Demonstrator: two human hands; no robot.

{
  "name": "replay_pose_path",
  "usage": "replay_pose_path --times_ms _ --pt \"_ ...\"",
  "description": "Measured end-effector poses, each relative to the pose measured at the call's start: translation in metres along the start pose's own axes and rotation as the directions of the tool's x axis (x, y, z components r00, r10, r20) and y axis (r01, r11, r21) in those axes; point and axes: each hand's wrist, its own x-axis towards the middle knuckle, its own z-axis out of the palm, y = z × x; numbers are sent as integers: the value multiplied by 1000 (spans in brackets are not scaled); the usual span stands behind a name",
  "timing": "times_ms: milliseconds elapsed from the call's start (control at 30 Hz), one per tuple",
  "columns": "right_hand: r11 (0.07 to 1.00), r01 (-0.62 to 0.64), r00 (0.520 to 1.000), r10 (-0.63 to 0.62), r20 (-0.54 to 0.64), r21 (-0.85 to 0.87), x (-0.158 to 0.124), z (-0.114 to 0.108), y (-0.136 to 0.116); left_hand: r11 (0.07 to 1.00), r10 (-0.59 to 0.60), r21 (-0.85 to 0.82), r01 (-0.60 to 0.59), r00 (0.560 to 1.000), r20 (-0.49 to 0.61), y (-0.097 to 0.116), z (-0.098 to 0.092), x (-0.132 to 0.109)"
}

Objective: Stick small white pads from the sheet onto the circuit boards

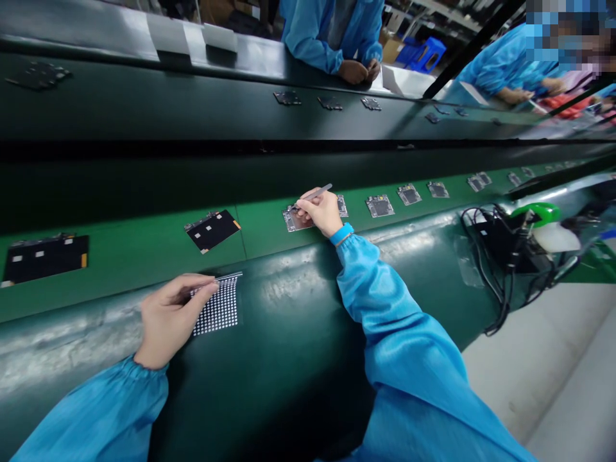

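Pinched in my left hand (176, 314) is the top edge of a sheet of small round white stickers (219, 308), held over the near padded ledge. My right hand (322, 210) is closed around a pair of metal tweezers (318, 192). Its tips reach down to a circuit board (291, 219) on the green belt; my fingers cover part of that board. Just behind my right wrist another board (342, 206) is partly hidden. Left of it lies a black-covered board (212, 231) with small white squares on it.
Another black-covered board (47, 258) lies far left on the green belt (135, 244). More boards (380, 206) run off to the right. Cables and a black box (510, 240) sit on the right of the ledge. Across the line, co-workers in blue sleeves (312, 38) sit at a second belt.
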Motion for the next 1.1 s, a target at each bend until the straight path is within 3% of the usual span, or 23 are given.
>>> replay_pose_path --times_ms 700,933,1033,1100 --pt "999 37 998 -38 -55 -21 4 -22 12 999 -5 44 5 1000 2 -2 -3 0" --pt "995 88 986 -81 -148 41 -16 -19 -7 998 -13 62 13 1000 2 -4 -3 0" --pt "990 143 990 -143 0 11 -39 2 -19 998 -19 62 19 1000 -5 -3 -4 -1" --pt "964 252 960 -238 148 -81 -47 22 -22 997 -30 74 31 999 -14 -4 -4 -2"
